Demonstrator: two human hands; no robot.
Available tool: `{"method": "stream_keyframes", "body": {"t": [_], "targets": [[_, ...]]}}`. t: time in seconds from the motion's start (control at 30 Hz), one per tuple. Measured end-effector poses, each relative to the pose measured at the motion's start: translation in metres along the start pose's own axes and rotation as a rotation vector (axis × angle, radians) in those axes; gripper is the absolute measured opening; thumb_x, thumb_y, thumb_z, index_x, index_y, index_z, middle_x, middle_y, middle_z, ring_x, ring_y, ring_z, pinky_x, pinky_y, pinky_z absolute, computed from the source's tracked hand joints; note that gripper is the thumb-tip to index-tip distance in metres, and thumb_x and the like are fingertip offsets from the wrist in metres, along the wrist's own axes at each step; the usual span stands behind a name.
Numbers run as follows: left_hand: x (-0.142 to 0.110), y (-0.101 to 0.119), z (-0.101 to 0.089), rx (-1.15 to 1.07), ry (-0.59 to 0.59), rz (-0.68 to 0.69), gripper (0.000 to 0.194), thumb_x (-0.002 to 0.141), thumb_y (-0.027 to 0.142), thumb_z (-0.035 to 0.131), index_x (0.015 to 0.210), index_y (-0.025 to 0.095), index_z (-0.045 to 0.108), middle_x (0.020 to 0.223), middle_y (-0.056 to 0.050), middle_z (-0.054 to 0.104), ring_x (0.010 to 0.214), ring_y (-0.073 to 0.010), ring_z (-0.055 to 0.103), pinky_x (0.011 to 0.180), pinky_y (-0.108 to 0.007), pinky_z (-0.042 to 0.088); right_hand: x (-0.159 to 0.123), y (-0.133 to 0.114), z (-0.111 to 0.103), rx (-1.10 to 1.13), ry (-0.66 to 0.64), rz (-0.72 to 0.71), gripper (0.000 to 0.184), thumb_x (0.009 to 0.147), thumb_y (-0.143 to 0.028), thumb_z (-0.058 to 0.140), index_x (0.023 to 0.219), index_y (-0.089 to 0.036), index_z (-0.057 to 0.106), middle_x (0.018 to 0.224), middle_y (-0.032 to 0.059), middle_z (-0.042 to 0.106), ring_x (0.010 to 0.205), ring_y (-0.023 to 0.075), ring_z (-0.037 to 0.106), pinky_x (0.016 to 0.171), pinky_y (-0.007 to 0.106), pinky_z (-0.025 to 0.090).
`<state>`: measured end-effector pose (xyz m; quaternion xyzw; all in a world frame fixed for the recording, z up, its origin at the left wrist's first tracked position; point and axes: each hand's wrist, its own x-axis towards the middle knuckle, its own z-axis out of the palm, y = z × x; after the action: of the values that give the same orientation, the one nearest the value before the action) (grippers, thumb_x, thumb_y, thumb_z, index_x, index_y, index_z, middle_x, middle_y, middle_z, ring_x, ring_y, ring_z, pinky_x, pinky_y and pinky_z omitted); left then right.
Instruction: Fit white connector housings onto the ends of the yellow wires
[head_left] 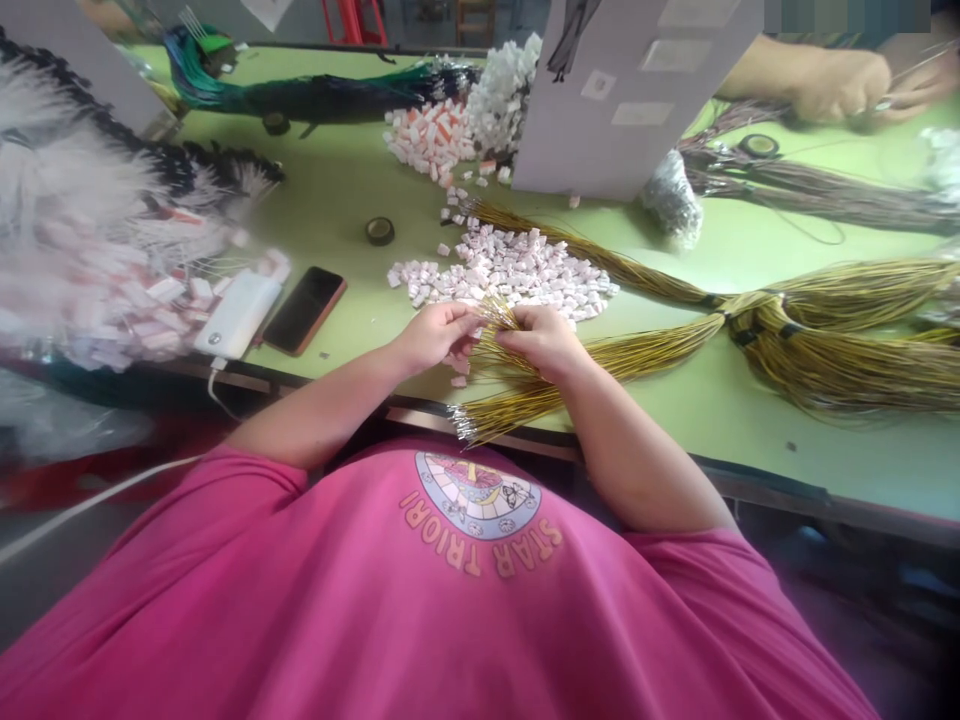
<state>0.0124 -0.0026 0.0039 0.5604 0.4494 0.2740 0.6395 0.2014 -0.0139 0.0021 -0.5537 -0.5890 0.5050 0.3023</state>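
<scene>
My right hand point(541, 342) is closed around several thin yellow wires point(498, 312), whose ends point up and to the left. Close beside it, the fingers of my left hand point(442, 338) are pinched together at the wire ends; whatever lies between them is too small to make out. Just beyond both hands spreads a pile of small white connector housings point(517, 265). Below my right hand runs a thick bundle of yellow wires point(645, 350), its silvery terminal ends point(463, 422) fanned out at the table's near edge.
On the left are a phone point(305, 310), a white power bank point(238, 312) with a cable, and heaped white-wired parts point(112, 230). A tape roll point(379, 231) lies beyond. A grey partition point(607, 100) stands at the back. Another person's hands point(847, 85) work at upper right.
</scene>
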Motion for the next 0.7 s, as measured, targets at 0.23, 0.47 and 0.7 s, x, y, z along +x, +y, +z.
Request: {"method": "stream_keyframes", "body": {"t": [0.23, 0.47, 0.7], "targets": [[0.0055, -0.0094, 0.0015, -0.146, -0.053, -0.047, 0.019, 0.080, 0.020, 0.065, 0.096, 0.015, 0.057, 0.064, 0.000, 0.060, 0.053, -0.0074, 0.057, 0.044, -0.017, 0.043, -0.0002, -0.0005, -0.0009, 0.033, 0.025, -0.008, 0.017, 0.059, -0.028, 0.062, 0.065, -0.012, 0.061, 0.055, -0.0029, 0.049, 0.052, 0.0073, 0.041, 0.051, 0.023, 0.030], [0.0056, -0.0090, 0.0033, -0.107, -0.006, -0.008, 0.020, 0.078, 0.021, 0.067, 0.095, 0.014, 0.059, 0.066, -0.001, 0.062, 0.055, -0.0085, 0.060, 0.045, -0.017, 0.046, 0.0021, 0.0031, 0.0007, 0.057, 0.037, -0.002, 0.016, 0.058, -0.026, 0.064, 0.065, -0.012, 0.064, 0.054, -0.0025, 0.051, 0.053, 0.0084, 0.042, 0.052, 0.025, 0.032], [0.0054, -0.0069, 0.0076, 0.094, 0.053, 0.014, 0.021, 0.076, 0.025, 0.070, 0.092, 0.012, 0.065, 0.069, -0.002, 0.063, 0.047, -0.0075, 0.057, 0.041, -0.019, 0.047, -0.0007, -0.0006, -0.0012, -0.016, -0.041, -0.028, 0.022, 0.065, -0.035, 0.064, 0.069, -0.013, 0.067, 0.058, 0.0003, 0.058, 0.054, 0.0104, 0.047, 0.055, 0.026, 0.036]]}}
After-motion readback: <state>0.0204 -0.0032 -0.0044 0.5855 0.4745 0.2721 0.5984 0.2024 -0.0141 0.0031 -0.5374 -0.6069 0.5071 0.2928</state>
